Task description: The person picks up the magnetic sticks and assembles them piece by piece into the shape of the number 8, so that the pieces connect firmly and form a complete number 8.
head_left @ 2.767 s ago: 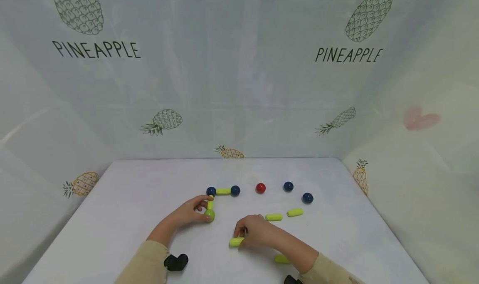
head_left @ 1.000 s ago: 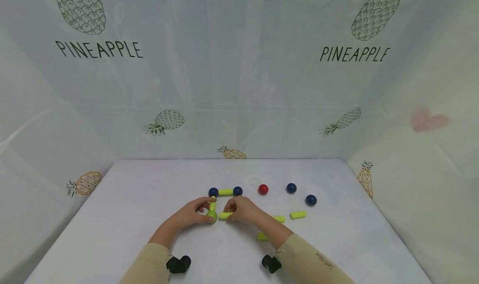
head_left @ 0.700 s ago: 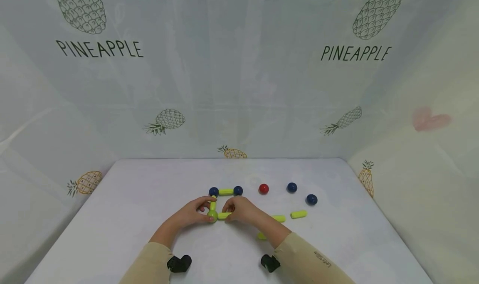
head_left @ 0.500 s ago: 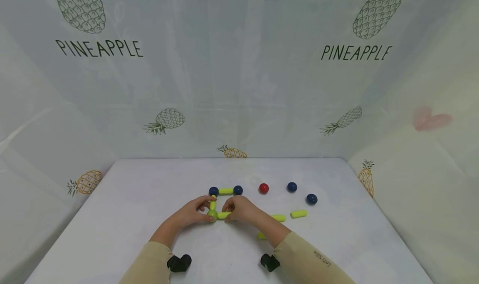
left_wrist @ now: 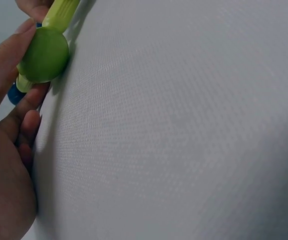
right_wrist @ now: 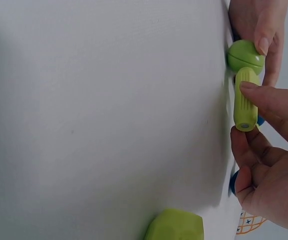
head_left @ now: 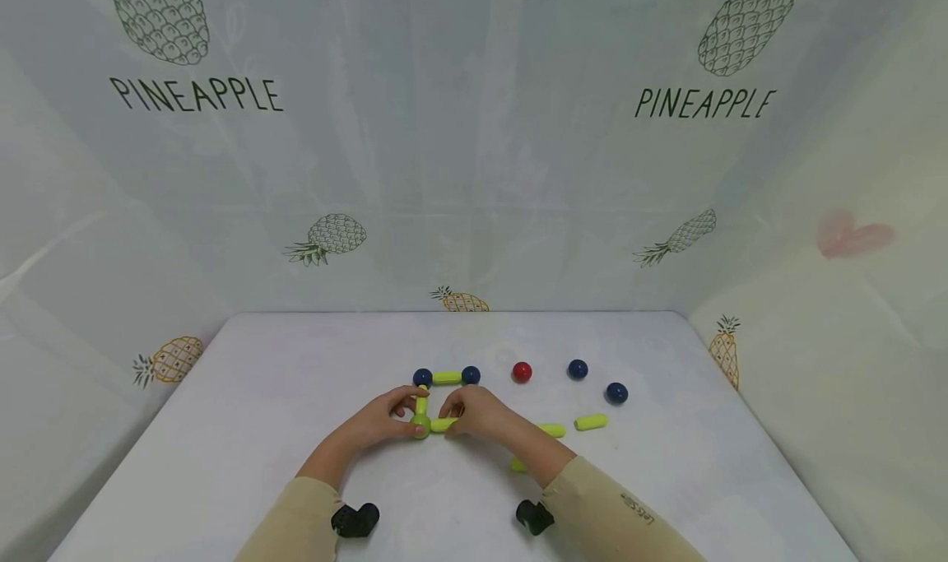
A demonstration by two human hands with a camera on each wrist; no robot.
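Observation:
With thumb and fingers, my left hand (head_left: 387, 416) grips a green ball (left_wrist: 45, 55) and the short yellow-green rod (head_left: 421, 404) behind it. That rod runs back to a blue ball (head_left: 422, 378). My right hand (head_left: 481, 414) pinches another yellow-green rod (right_wrist: 246, 100) lengthwise between thumb and fingers. Its far end touches the green ball, pointing right in the head view; a grey disc shows in its near end. From the blue ball a third rod (head_left: 447, 378) leads right to a second blue ball (head_left: 471, 375).
A red ball (head_left: 522, 372) and two loose blue balls (head_left: 578, 369) lie at the back right of the white table (head_left: 259, 381). One rod (head_left: 591, 422) lies apart on the right; two more (head_left: 552, 430) are partly hidden by my right forearm.
My right hand has carried its rod back and left until it met the green ball. One loose rod by the right forearm lies farther back and left. The left hand keeps its grip.

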